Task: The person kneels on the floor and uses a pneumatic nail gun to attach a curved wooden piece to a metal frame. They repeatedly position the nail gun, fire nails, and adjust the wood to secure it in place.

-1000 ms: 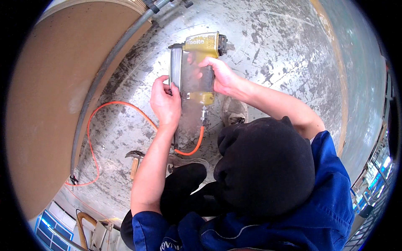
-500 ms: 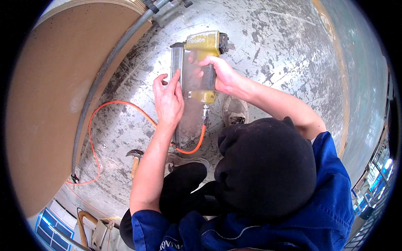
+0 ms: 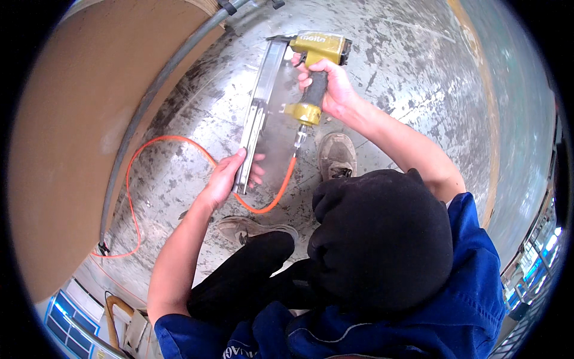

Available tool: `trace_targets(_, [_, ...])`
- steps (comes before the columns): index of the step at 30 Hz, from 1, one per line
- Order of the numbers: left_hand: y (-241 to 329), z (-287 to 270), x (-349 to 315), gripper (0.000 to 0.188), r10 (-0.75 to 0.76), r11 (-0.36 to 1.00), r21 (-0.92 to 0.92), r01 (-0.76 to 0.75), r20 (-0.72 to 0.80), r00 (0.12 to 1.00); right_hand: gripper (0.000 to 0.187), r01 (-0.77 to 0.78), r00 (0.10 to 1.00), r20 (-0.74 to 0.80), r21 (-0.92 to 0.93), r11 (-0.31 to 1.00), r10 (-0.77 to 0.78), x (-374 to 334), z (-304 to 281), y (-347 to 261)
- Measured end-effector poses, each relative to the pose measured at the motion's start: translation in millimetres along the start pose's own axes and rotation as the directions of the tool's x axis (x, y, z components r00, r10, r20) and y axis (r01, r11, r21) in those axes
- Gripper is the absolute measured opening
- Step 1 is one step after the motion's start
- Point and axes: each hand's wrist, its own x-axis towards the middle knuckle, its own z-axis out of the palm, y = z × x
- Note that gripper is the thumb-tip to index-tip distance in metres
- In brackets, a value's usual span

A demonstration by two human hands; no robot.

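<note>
A yellow pneumatic nail gun (image 3: 317,43) with a black grip is held above the floor, its body toward the far side. My right hand (image 3: 339,88) is closed round the grip, fingers near the trigger. The long silver magazine (image 3: 269,75) slants down from the nose, its sliding rail (image 3: 253,128) drawn out toward me. Round the near end of that rail sits my left hand (image 3: 226,176), thumb on top and fingertips showing past the far side. An orange air hose (image 3: 287,182) runs from the metal fitting under the grip.
A large brown curved panel (image 3: 78,137) stands at the left, with a grey bar (image 3: 152,90) along its edge. The hose loops over the scuffed grey floor (image 3: 406,72). My shoes (image 3: 336,152) are close below the gun. A greenish surface (image 3: 514,90) rises at the right.
My left hand has moved down from beside the magazine and now grips the rail's near end; the rail is drawn out. The nail gun has shifted away and right, tilting slightly.
</note>
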Motion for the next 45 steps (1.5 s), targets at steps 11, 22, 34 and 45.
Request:
trace_targets(11, [62.9,41.1,55.3,0.075,0.225,0.751,-0.338,-0.568,-0.678,0.7,0.029,-0.142,0.99,-0.014,0.044,0.989,0.143,-16.7,23.6,23.4])
trace_targets(22, [-68.1,-125.3,-110.3,0.044,-0.008,0.074,0.98,0.183,-0.183,0.983,0.033,-0.13,0.987,-0.119,-0.151,0.98,0.113,-5.8,-22.1,25.8])
trace_targets(34, [-258.3,-155.5,-122.2,0.04,0.0,0.793,0.5,0.349,-0.573,0.82,0.033,-0.118,0.938,-0.345,-0.212,0.97,0.039,-11.5,-68.2,1.3])
trace_targets(45, [150.7,-35.0,-238.9,0.044,0.718,0.445,0.889,-0.108,-0.282,0.637,0.049,-0.325,0.849,-0.365,-0.931,0.167,-0.382,-24.6,-98.1,-1.0])
